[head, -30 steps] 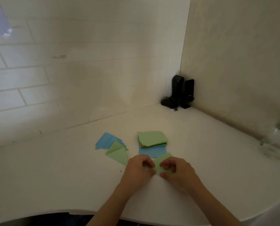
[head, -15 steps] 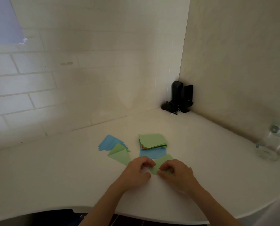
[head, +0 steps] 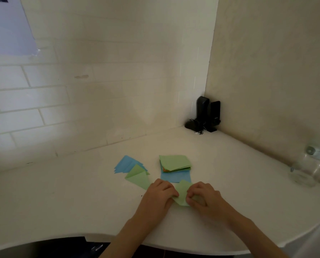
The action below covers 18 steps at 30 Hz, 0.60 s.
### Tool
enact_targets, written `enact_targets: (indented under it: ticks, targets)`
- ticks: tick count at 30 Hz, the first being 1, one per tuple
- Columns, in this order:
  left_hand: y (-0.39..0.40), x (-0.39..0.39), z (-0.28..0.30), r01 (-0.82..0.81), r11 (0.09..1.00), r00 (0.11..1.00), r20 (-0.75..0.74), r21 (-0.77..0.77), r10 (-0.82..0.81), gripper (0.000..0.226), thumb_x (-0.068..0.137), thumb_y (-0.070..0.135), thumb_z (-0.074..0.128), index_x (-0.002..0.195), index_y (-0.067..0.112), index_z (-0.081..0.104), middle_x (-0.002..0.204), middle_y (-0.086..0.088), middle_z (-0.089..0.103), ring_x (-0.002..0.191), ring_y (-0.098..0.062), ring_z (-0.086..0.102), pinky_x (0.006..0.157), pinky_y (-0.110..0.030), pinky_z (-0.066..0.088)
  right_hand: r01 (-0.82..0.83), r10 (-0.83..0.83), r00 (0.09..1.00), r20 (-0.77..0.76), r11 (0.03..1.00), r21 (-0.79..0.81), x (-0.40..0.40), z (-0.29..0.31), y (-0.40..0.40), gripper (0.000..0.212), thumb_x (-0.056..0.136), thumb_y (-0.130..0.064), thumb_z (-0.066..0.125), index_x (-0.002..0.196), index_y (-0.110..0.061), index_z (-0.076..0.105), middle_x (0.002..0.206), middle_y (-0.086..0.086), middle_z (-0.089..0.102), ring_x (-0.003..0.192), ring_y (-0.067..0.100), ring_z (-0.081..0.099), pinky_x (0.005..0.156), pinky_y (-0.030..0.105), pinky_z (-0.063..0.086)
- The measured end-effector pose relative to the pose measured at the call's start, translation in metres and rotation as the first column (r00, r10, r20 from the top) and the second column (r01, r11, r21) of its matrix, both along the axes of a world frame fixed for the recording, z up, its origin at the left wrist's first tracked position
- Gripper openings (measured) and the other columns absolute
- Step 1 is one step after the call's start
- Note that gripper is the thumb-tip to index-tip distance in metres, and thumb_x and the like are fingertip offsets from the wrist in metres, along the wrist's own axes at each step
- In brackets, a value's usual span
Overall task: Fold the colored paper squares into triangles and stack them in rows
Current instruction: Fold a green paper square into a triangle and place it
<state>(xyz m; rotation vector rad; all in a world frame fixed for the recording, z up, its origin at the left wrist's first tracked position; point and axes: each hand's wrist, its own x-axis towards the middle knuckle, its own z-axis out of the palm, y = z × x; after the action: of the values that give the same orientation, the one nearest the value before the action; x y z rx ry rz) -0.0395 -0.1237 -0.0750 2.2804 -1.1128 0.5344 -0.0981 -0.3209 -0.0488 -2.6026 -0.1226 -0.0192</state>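
Note:
A green paper piece (head: 183, 192) lies on the white table between my hands, partly folded. My left hand (head: 160, 196) pinches its left side with curled fingers. My right hand (head: 204, 198) pinches its right side the same way. Behind them lies a blue square (head: 175, 177), and on its far edge sits a stack of squares (head: 175, 162) with green on top. To the left, green folded triangles (head: 137, 176) overlap a row of blue folded triangles (head: 124, 163).
Black upright devices with a cable (head: 204, 116) stand in the far corner. A clear glass jar (head: 311, 164) lies at the right wall. The table's curved front edge (head: 81, 236) runs close below my forearms. Tiled walls bound the back and right.
The view has tilted slightly. Both hands stay on the green piece, shifting a little along it while pinching.

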Motion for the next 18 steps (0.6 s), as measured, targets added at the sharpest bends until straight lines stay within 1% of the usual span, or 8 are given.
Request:
enact_targets:
  ticks: [1, 3, 6, 7, 9, 11, 15, 18]
  targets:
    - [-0.002, -0.002, 0.000, 0.001, 1.000, 1.000, 0.014, 0.006, -0.001, 0.011, 0.081, 0.023, 0.054, 0.089, 0.025, 0.063, 0.090, 0.010, 0.060, 0.087, -0.011, 0.049, 0.072, -0.027, 0.040, 0.004, -0.004, 1.000, 0.008, 1.000, -0.007, -0.001, 0.000, -0.001, 0.018, 0.078, -0.054, 0.048, 0.086, -0.042, 0.059, 0.104, -0.028, 0.043, 0.104, 0.003, 0.039, 0.086, 0.029, 0.028]
    - [-0.004, -0.004, 0.001, -0.006, 0.999, 0.999, 0.048, 0.031, 0.005, 0.011, 0.083, 0.026, 0.052, 0.086, 0.027, 0.063, 0.086, 0.012, 0.061, 0.084, -0.010, 0.048, 0.069, -0.025, 0.036, 0.008, -0.007, 1.000, 0.031, 1.000, -0.023, -0.003, -0.001, -0.004, 0.004, 0.079, -0.053, 0.055, 0.079, -0.049, 0.055, 0.102, -0.032, 0.041, 0.104, 0.000, 0.038, 0.085, 0.029, 0.026]
    - [-0.007, -0.006, 0.000, -0.027, 0.998, 0.997, 0.070, 0.062, 0.023, 0.013, 0.085, 0.029, 0.050, 0.084, 0.029, 0.062, 0.082, 0.014, 0.060, 0.080, -0.009, 0.048, 0.067, -0.023, 0.032, 0.023, -0.024, 0.996, 0.087, 1.000, 0.005, -0.008, -0.002, -0.008, 0.005, 0.077, -0.055, 0.056, 0.078, -0.052, 0.052, 0.103, -0.031, 0.045, 0.104, -0.004, 0.040, 0.088, 0.031, 0.029]
    - [-0.008, -0.007, 0.000, -0.032, 0.997, 0.997, 0.065, 0.067, 0.028, 0.013, 0.085, 0.030, 0.049, 0.083, 0.030, 0.062, 0.081, 0.014, 0.060, 0.079, -0.009, 0.048, 0.067, -0.022, 0.031, 0.032, -0.033, 0.994, 0.106, 0.999, 0.009, -0.008, -0.004, -0.010, 0.010, 0.075, -0.059, 0.052, 0.078, -0.051, 0.055, 0.102, -0.030, 0.046, 0.102, -0.004, 0.042, 0.090, 0.032, 0.031]
    - [-0.010, -0.009, 0.000, -0.041, 0.997, 0.998, 0.041, 0.071, 0.038, 0.013, 0.085, 0.031, 0.048, 0.083, 0.030, 0.061, 0.079, 0.013, 0.059, 0.077, -0.009, 0.048, 0.067, -0.022, 0.030, 0.055, -0.054, 0.989, 0.141, 0.999, -0.003, -0.011, -0.006, -0.012, 0.037, 0.069, -0.068, 0.037, 0.082, -0.046, 0.064, 0.100, -0.030, 0.049, 0.099, -0.004, 0.044, 0.091, 0.034, 0.035]
    - [-0.013, -0.010, -0.001, -0.047, 0.997, 0.999, 0.005, 0.057, 0.047, 0.012, 0.084, 0.031, 0.049, 0.084, 0.030, 0.060, 0.078, 0.013, 0.059, 0.076, -0.010, 0.049, 0.066, -0.022, 0.033, 0.058, -0.055, 0.988, 0.143, 0.998, -0.017, -0.012, -0.008, -0.015, 0.046, 0.067, -0.071, 0.031, 0.082, -0.045, 0.067, 0.100, -0.031, 0.049, 0.098, -0.007, 0.043, 0.090, 0.034, 0.035]
    - [-0.019, -0.011, -0.002, -0.062, 0.998, 0.993, -0.105, -0.006, 0.061, 0.014, 0.083, 0.031, 0.052, 0.092, 0.026, 0.062, 0.081, 0.009, 0.060, 0.079, -0.013, 0.052, 0.068, -0.029, 0.043, 0.072, -0.071, 0.993, 0.091, 0.997, -0.011, -0.015, -0.009, -0.015, 0.020, 0.071, -0.069, 0.054, 0.069, -0.050, 0.057, 0.102, -0.031, 0.049, 0.102, -0.009, 0.041, 0.090, 0.030, 0.030]
    - [-0.022, -0.014, -0.001, -0.112, 0.990, 0.975, -0.200, -0.083, 0.093, 0.021, 0.083, 0.033, 0.056, 0.102, 0.025, 0.061, 0.080, 0.008, 0.056, 0.080, -0.012, 0.049, 0.073, -0.029, 0.042, 0.154, -0.163, 0.978, 0.127, 0.985, 0.078, -0.013, -0.012, -0.012, 0.020, 0.073, -0.060, 0.062, 0.060, -0.049, 0.052, 0.095, -0.028, 0.052, 0.097, -0.002, 0.048, 0.091, 0.034, 0.037]
